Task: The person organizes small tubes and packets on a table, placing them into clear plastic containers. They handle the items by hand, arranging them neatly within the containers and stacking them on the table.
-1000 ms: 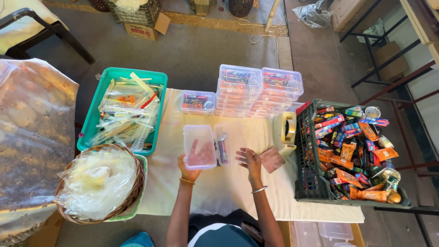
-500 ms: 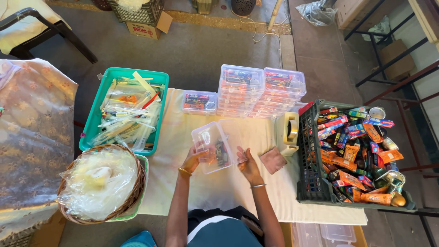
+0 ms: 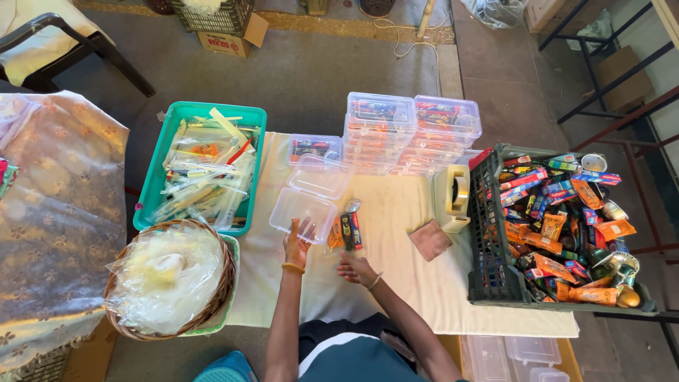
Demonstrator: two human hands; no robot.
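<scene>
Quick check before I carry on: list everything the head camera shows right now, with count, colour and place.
Open clear box: one, hinged lid back, table centre.
Small packets: a few, orange, black and red, right of that box.
Closed clear boxes: two stacks plus a single one, filled, far table edge.
Green tray: one, bagged items inside, far left of table.
Wicker basket: one, brown, clear plastic bags inside, near left.
Tape dispenser: one, cream, beside the crate.
Brown pad: one, table right.
Dark crate: one, colourful packets and tins, right.
Cardboard box: one, floor beyond.
Left hand: open, touching the open box.
Right hand: on the cloth, below the packets; grip unclear.
</scene>
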